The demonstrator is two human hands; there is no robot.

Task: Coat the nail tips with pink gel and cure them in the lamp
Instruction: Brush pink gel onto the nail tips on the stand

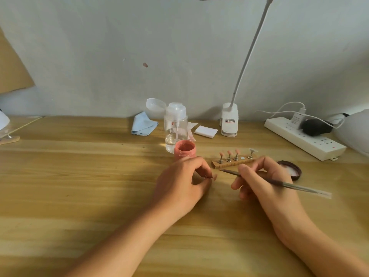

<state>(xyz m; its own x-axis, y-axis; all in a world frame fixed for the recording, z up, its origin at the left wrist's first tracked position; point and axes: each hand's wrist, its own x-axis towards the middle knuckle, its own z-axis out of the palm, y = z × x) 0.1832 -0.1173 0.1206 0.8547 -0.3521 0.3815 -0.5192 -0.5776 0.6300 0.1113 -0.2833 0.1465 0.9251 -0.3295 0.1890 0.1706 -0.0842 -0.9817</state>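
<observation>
An open jar of pink gel (184,150) stands on the wooden table (79,176). To its right lies a wooden holder (232,162) with three pink-coated nail tips (229,152) on metal stands and one clear tip (252,150) at its right end. My left hand (179,184) pinches a small stand with a pink nail tip (214,176) just in front of the jar. My right hand (263,182) grips a thin brush (229,172), its point aimed left toward that tip. The jar's dark lid (290,169) lies behind my right hand.
A clear pump bottle (175,126) stands behind the jar, with a blue cloth (143,125) and white wipes (205,131) beside it. A clip-on lamp (229,121) sits at the wall. A white power strip (303,136) lies at the right.
</observation>
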